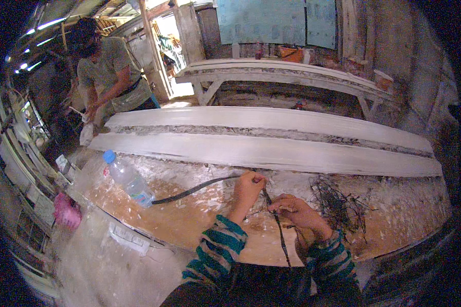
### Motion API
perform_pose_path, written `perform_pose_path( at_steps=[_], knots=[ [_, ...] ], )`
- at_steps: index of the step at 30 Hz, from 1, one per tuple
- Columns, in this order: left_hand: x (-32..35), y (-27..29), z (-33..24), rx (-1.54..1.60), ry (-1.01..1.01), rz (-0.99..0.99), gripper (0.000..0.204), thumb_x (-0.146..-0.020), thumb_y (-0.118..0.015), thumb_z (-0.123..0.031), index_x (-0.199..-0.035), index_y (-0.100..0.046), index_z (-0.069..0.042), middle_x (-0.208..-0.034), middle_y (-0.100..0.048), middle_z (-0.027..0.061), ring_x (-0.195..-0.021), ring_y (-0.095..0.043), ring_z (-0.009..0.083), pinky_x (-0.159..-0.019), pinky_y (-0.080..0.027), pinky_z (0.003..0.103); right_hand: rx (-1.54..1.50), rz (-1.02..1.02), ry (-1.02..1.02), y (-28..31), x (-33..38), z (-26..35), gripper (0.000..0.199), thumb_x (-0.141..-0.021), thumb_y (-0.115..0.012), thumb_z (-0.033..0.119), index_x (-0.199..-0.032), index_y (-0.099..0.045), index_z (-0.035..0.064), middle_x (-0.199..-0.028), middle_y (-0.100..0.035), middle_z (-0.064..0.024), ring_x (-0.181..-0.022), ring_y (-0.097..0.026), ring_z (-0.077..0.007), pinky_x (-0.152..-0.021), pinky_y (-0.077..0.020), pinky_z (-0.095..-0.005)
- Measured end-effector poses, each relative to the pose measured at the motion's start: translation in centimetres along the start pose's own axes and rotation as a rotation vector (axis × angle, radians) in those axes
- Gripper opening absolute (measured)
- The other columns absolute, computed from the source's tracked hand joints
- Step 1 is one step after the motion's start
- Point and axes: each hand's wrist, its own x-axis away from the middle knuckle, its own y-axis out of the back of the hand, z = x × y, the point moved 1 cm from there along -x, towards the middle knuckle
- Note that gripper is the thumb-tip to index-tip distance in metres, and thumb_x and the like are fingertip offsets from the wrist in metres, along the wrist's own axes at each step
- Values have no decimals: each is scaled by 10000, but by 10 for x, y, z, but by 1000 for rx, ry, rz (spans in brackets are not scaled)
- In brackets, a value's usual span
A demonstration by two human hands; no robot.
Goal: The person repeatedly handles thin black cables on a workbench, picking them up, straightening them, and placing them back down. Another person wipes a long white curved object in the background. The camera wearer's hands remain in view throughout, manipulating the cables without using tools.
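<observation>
A long, narrow black strip (194, 188) curves over the worktable from beside a plastic bottle (129, 179) up to my left hand. My left hand (248, 193) pinches it between thumb and fingertips. Just lower and to the right, my right hand (301, 216) has its fingers closed on the thinner, knotted-looking length of the strip, which hangs down past the table's near edge. The strip's exact material cannot be made out. A loose tangle of thin black strands (343, 207) lies to the right of my right hand.
Two long white boards (271, 152) lie across the far part of the worktable (189, 222). A co-worker (107, 77) bends over at the far left. Behind stands a bench (271, 71) with an orange container (292, 54). A pink bag (66, 211) sits at left.
</observation>
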Motion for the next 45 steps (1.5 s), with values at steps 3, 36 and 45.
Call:
perform_pose_path(
  at_steps=[3,36,45],
  knots=[
    [0,0,0,34,44,45,120,-669,-671,-109,-743,-637,-21,-702,-579,120,-657,-572,232,-613,-459,317,-22,-83,11,-2,2,0,214,-727,-632,50,-939,-630,81,-1033,-549,-81,-1004,-494,-220,-882,-381,-321],
    [48,-15,-55,897,187,1072,142,-800,-604,-155,-755,-507,-63,-733,-453,-28,-580,-415,46,-473,-328,185,235,-914,123,42,-2,-27,120,-785,-605,137,-866,-600,48,-764,-594,-19,-692,-511,-90,-643,-407,-243],
    [40,22,-35,1113,354,865,329,-672,-710,-286,-798,-512,-56,-672,-437,-28,-525,-381,53,-427,-293,185,646,-904,411,15,-2,9,106,-702,-629,82,-798,-590,64,-760,-550,-90,-724,-534,-254,-667,-412,-344]
  ],
)
